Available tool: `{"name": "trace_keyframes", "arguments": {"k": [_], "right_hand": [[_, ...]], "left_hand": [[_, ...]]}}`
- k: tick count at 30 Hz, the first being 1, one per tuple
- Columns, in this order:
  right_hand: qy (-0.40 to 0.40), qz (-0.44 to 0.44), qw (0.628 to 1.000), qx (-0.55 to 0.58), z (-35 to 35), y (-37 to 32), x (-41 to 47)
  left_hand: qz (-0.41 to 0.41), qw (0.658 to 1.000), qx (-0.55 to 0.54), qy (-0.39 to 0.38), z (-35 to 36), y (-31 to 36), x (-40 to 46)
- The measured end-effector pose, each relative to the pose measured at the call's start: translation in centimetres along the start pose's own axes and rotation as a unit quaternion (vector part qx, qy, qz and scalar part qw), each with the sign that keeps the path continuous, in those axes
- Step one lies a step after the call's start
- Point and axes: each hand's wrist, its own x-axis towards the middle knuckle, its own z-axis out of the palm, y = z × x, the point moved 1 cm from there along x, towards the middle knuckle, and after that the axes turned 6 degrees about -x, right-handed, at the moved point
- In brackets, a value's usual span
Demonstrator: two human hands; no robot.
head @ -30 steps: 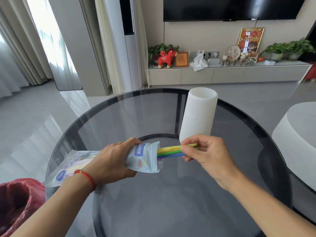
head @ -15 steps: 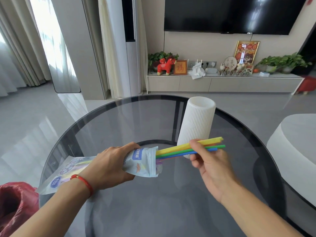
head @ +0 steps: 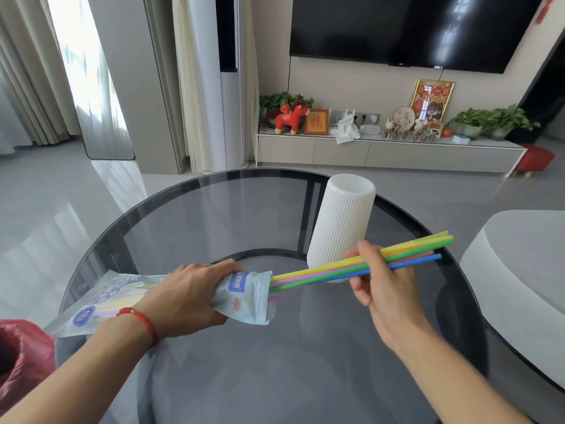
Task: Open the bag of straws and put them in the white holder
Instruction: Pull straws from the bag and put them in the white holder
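Note:
My left hand [head: 186,298] grips the pale blue bag of straws [head: 244,296] around its middle, just above the glass table, with the open mouth facing right. Several coloured straws [head: 321,272], yellow, green, purple, pink and blue, stick far out of that mouth. My right hand [head: 382,280] pinches this bundle near its middle, and the free ends reach up to the right. The white ribbed holder [head: 342,221] stands upright on the table just behind the straws, its top open.
The round dark glass table [head: 214,362] has its rim close on the left and right. A red bag-lined bin [head: 21,356] sits at the lower left. A pale round seat [head: 519,270] is at the right. A TV cabinet stands far behind.
My right hand has drawn the straw bundle further out of the bag, rightward and upward, past the holder. My left hand and the bag stayed roughly in place.

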Motion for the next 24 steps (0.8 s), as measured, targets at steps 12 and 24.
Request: {"name": "trace_keyframes", "arguments": {"k": [12,24], "right_hand": [[0.013,-0.251,0.947,-0.201,-6.4,-9.4,-0.7],[-0.09,-0.281,0.832,-0.47,0.4,-10.3,1.0]], "left_hand": [[0.004,0.998,0.06,-0.025,1.1,-0.9,0.5],[0.018,0.995,0.083,-0.045,1.8,0.2,0.9]]}}
